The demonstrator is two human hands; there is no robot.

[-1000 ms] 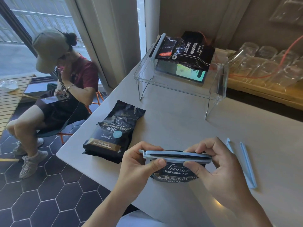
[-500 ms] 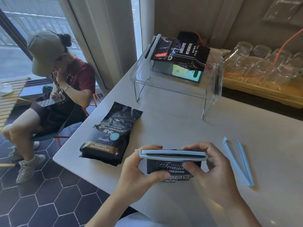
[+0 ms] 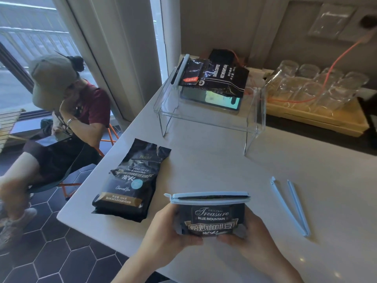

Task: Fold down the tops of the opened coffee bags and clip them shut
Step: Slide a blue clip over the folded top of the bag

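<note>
Left hand [image 3: 163, 231]: wrapped around the left side of the held coffee bag [image 3: 212, 220], low centre of the frame, thumb across the front; the grip is judged to steady the bag now that its top is sealed.
Right hand [image 3: 255, 235]: closed around the bag's right side and lower edge, so the bag is carried between both hands, just above the table [image 3: 224, 160].
Held coffee bag: kept upright with the label facing the camera, its top folded down; this lets the closure be checked.
Blue clip [image 3: 208, 197]: clamped shut along the whole folded top, running left to right, so the fold is held in place.
Spare clip [image 3: 289, 207]: laid open in a V on the table at right of the hands, near but apart from them, within reach for the next bag.
Second bag [image 3: 130, 178]: lying flat at left of centre, its top unfolded and torn open, no clip on it; judged to be next.
Finished bags [image 3: 214, 78]: stacked on the clear stand [image 3: 204, 117] at upper centre, one with a clip along its left edge; set aside as done, it appears.
Seated person [image 3: 61, 111]: at upper left, beyond the table edge, not involved.
Progress: one bag left to fold, by this judgement.
</note>
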